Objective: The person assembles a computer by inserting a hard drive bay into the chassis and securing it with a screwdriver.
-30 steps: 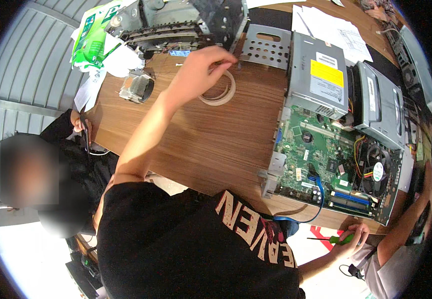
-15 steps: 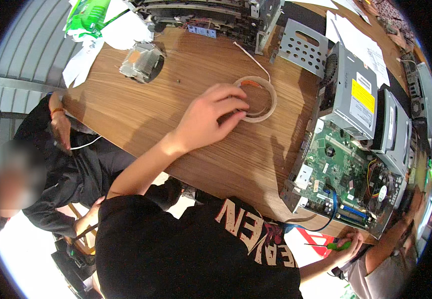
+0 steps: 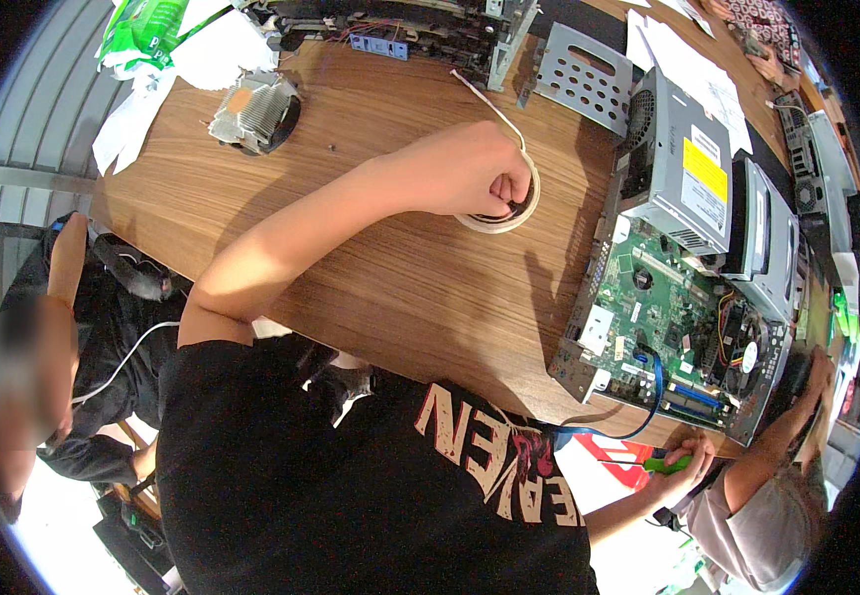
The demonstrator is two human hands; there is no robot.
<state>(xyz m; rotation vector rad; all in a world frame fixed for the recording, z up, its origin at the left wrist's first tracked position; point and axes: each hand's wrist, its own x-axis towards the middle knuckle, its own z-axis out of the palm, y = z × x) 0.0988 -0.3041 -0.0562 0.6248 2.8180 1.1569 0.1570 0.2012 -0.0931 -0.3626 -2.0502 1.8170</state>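
Observation:
My left hand [image 3: 480, 171] reaches over a cream-coloured ring [image 3: 491, 228] on the wooden table. Its fingers are curled together inside the ring; whatever they pinch is hidden beneath them. A white cord [image 3: 494, 107] runs from the ring's far side. Low on the right, my right hand [image 3: 690, 462] grips a screwdriver [image 3: 661, 464] with a green handle, its thin shaft pointing left. Just beyond that hand stands an opened computer case with a green motherboard [image 3: 638, 317] and a blue cable [image 3: 658, 402].
A silver power supply [image 3: 676, 149] sits on the case's far end, near a perforated metal bracket [image 3: 579, 84]. A finned heat sink [image 3: 249, 111] lies far left by a green packet [image 3: 142, 35]. One person sits at left; another person's arm [image 3: 782, 426] is at right.
My left hand has moved from the ring's left edge into it, and its fingers have closed. The whole view has shifted slightly. The person at left has changed posture.

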